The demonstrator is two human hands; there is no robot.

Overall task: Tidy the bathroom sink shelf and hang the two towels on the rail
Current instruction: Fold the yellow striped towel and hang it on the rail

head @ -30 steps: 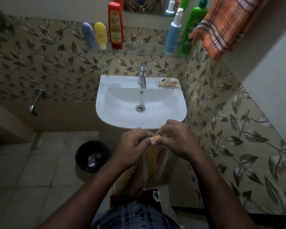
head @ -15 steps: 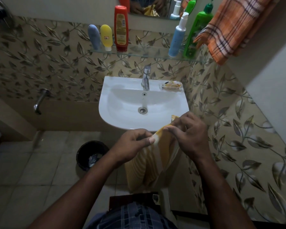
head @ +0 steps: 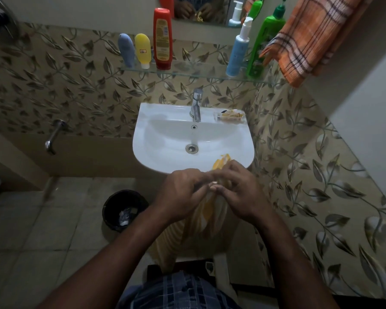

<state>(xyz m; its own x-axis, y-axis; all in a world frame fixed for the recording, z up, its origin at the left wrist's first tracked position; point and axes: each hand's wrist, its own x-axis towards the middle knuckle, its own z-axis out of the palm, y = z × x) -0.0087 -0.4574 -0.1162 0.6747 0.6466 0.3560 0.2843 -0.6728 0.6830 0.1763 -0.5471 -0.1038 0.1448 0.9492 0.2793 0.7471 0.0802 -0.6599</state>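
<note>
Just below the centre of the frame, the left hand (head: 181, 192) has its fingers curled in and pinches the top edge of the yellow striped towel (head: 204, 221) between thumb and fingertips. The towel hangs straight down from both hands, in front of the person and below the front rim of the sink (head: 156, 157). It looks thin, soft and limp, and probably light. It should fold and slide easily but will not keep any shape, so it is best held along its top hem, with the hands moved apart to the corners before it is draped.

Touching the left hand on its right, the right hand (head: 241, 195) is clenched round the bunched cloth, and a yellow tuft pokes out above its knuckles over the sink rim.

In the upper right corner, an orange checked towel (head: 310, 39) already hangs near the end of the glass shelf (head: 187, 73). The rail itself is hidden.
</note>
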